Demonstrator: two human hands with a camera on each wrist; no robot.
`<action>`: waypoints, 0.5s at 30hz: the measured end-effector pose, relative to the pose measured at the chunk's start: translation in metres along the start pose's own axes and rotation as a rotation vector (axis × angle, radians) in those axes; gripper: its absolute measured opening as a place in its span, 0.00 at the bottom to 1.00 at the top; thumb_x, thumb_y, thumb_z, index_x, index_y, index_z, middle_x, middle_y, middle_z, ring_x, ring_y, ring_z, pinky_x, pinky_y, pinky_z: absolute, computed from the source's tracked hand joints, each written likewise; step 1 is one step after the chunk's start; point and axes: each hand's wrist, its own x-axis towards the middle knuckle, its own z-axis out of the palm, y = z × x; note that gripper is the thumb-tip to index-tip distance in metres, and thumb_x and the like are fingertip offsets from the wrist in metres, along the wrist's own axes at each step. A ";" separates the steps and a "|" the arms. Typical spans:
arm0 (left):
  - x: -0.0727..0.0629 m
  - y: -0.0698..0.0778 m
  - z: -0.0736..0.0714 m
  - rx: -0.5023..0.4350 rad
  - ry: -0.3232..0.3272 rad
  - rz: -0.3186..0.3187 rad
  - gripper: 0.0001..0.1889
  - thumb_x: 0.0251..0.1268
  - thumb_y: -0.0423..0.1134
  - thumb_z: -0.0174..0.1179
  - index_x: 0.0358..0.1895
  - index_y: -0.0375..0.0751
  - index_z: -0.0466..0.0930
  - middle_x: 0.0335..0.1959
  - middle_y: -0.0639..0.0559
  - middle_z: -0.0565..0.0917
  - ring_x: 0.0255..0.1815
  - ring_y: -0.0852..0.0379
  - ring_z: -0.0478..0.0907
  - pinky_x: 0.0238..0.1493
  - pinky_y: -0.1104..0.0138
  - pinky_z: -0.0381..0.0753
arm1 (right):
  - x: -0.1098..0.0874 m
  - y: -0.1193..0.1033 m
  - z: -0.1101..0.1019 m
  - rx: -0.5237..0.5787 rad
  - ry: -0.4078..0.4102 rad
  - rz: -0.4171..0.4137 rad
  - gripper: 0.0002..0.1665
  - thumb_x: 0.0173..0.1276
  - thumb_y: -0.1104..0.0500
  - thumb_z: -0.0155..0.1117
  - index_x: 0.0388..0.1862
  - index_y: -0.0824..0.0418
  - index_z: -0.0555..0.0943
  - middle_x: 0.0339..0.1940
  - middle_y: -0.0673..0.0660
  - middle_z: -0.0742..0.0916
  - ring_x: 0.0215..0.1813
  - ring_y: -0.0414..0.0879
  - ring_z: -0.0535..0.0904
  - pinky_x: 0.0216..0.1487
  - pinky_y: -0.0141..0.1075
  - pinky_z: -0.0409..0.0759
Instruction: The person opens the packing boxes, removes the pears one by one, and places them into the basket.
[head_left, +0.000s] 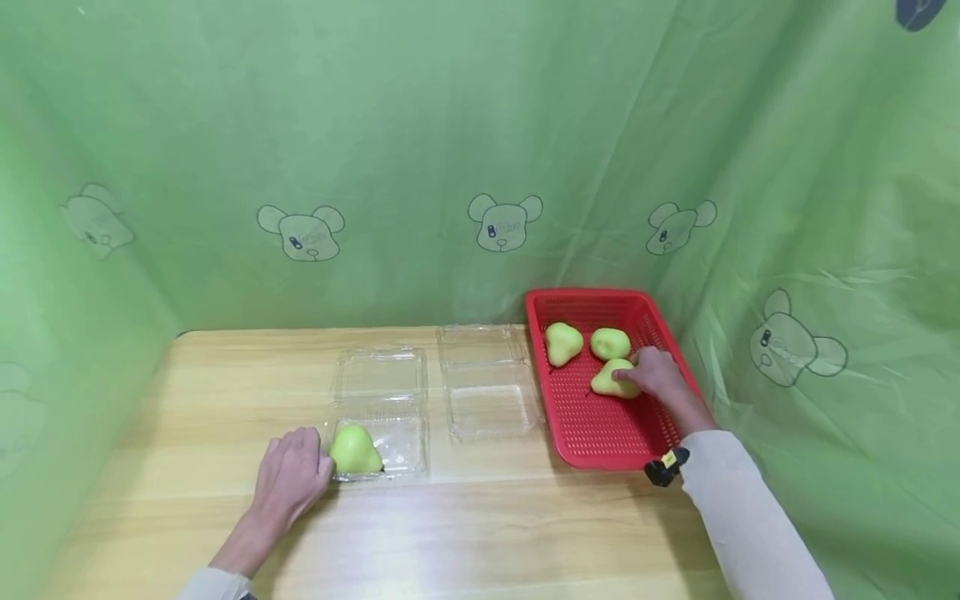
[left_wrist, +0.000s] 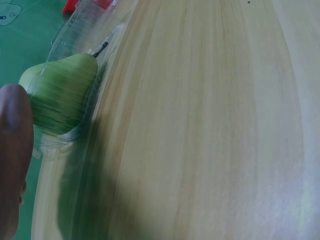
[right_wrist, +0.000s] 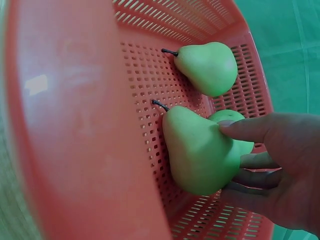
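Observation:
My right hand (head_left: 660, 375) reaches into the red basket (head_left: 588, 454) and grips a green pear (head_left: 611, 379). In the right wrist view the thumb lies on top of that pear (right_wrist: 197, 155) and the fingers curl behind its wide end. Two more pears sit in the basket, one (head_left: 562, 343) at the left and one (head_left: 610, 342) just behind the gripped one. At the left, my left hand (head_left: 292, 471), fingers curled, holds the side edge of a lidded clear plastic container (head_left: 401, 442). A pear (head_left: 354, 448) lies on its side in that container's near half.
A second clear plastic container (head_left: 491, 408) stands unfolded between the first container and the basket. Both lids lie back, away from me. A green curtain (head_left: 405, 150) hangs behind the wooden table (head_left: 480, 533) and along both sides, close to the basket's right wall.

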 end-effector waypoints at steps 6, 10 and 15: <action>0.000 0.002 0.001 -0.004 -0.025 -0.017 0.10 0.57 0.35 0.49 0.23 0.50 0.59 0.18 0.58 0.59 0.21 0.61 0.52 0.29 0.69 0.54 | -0.001 0.002 0.001 0.000 0.015 -0.010 0.29 0.65 0.48 0.72 0.16 0.54 0.64 0.14 0.46 0.63 0.22 0.44 0.61 0.26 0.36 0.62; 0.001 0.002 0.000 -0.005 -0.020 -0.016 0.09 0.57 0.35 0.49 0.23 0.49 0.60 0.18 0.58 0.60 0.21 0.60 0.53 0.29 0.69 0.55 | -0.001 -0.003 -0.002 -0.023 0.051 -0.037 0.29 0.67 0.48 0.70 0.17 0.55 0.63 0.15 0.48 0.63 0.23 0.45 0.60 0.26 0.37 0.60; 0.001 0.002 -0.002 0.002 -0.022 -0.011 0.10 0.57 0.35 0.49 0.23 0.49 0.59 0.18 0.58 0.59 0.21 0.60 0.52 0.29 0.69 0.55 | -0.004 -0.014 -0.006 -0.059 0.117 -0.064 0.22 0.69 0.49 0.67 0.25 0.65 0.75 0.21 0.59 0.77 0.29 0.57 0.74 0.32 0.46 0.73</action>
